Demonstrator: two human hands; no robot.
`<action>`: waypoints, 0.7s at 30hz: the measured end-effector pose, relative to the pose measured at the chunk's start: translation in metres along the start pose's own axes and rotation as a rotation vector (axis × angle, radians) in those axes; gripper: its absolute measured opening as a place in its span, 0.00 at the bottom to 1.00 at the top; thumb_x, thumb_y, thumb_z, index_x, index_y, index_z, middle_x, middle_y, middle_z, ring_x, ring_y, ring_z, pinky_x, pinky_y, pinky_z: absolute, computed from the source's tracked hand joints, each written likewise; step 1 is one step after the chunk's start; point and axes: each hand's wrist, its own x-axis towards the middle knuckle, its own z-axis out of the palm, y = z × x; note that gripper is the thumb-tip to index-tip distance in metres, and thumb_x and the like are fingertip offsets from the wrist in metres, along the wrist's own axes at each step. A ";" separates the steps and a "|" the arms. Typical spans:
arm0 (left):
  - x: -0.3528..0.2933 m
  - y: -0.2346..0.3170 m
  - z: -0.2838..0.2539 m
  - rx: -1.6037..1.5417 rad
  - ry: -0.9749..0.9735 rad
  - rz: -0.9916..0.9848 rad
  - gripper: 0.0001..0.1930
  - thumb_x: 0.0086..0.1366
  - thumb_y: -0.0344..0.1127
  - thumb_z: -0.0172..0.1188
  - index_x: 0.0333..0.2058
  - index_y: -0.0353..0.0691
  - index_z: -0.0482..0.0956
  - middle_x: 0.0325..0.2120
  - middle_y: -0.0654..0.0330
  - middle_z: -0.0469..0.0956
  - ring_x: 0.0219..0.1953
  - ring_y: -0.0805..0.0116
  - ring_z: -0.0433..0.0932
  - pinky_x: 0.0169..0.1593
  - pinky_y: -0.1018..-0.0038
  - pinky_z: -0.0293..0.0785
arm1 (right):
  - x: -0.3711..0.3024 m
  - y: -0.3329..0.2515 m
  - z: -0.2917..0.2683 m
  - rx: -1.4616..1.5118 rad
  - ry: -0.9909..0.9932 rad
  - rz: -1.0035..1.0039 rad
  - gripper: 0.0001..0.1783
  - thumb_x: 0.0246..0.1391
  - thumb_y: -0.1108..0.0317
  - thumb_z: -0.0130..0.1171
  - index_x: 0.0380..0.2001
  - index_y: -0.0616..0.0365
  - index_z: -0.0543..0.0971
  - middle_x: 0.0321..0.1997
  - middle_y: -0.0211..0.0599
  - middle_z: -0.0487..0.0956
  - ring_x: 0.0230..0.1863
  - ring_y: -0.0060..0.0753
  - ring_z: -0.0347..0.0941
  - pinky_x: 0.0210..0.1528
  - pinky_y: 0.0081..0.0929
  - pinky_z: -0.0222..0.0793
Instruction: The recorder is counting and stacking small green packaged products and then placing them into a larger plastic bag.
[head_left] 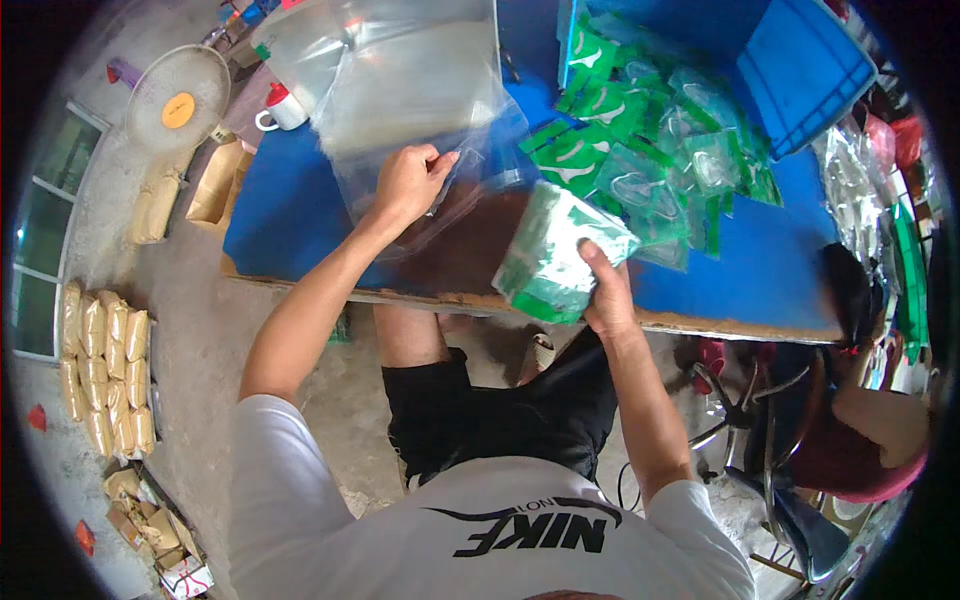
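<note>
My left hand (408, 186) is closed in a pinch at the near edge of a clear plastic bag (455, 195), whose loose film spreads around my fingers. Beyond it lies a thick stack of clear plastic bags (410, 75). In my right hand (610, 290) is a stack of green-and-clear packets (560, 250), held over the table's front edge with the thumb on top. Glare on the film hides much of what the packets contain. Just past that hand, a loose heap of similar green packets (650, 150) spills from a blue crate (810, 75) onto the table.
The blue table (285, 215) has a worn brown front edge. A white mug with a red lid (285, 107) stands at its left, near a round fan (178, 108) and an open cardboard box (218, 185). Filled tan bags (108, 365) are piled on the floor. Another person's leg (885, 425) shows at right.
</note>
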 end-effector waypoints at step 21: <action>-0.023 -0.001 0.038 -0.314 0.127 0.213 0.09 0.59 0.35 0.70 0.32 0.34 0.85 0.27 0.53 0.81 0.28 0.60 0.79 0.35 0.69 0.74 | 0.021 -0.046 0.074 -0.362 -0.139 0.159 0.23 0.52 0.60 0.70 0.48 0.62 0.79 0.47 0.36 0.81 0.46 0.28 0.76 0.47 0.32 0.75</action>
